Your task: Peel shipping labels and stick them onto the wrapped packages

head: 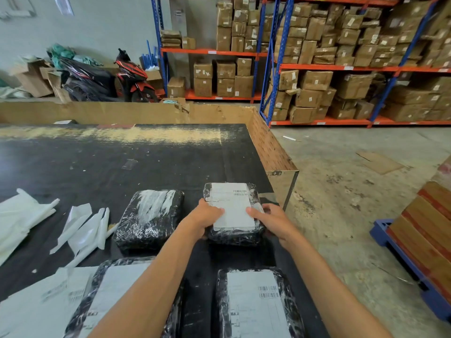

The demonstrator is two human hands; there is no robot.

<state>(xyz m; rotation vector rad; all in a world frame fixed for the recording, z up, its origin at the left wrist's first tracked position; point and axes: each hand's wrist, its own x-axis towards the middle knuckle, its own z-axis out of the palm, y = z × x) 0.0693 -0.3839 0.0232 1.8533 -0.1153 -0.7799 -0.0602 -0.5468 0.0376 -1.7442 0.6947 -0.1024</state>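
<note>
A black wrapped package (238,236) lies near the right edge of the black table (146,162), with a white shipping label (231,206) on its top. My left hand (203,215) grips the package's left side, thumb on the label. My right hand (271,219) grips its right side, thumb on the label's right edge. To the left sits another black package (148,220) without a label. Two labelled packages (256,303) (109,296) lie at the near edge, the left one partly hidden by my forearm.
Peeled white backing strips (83,230) and loose label sheets (36,303) lie on the table's left. A cardboard wall (268,147) rims the table's far and right sides. Shelves of cartons (341,57) stand behind, and a blue pallet with boxes (419,245) on the right.
</note>
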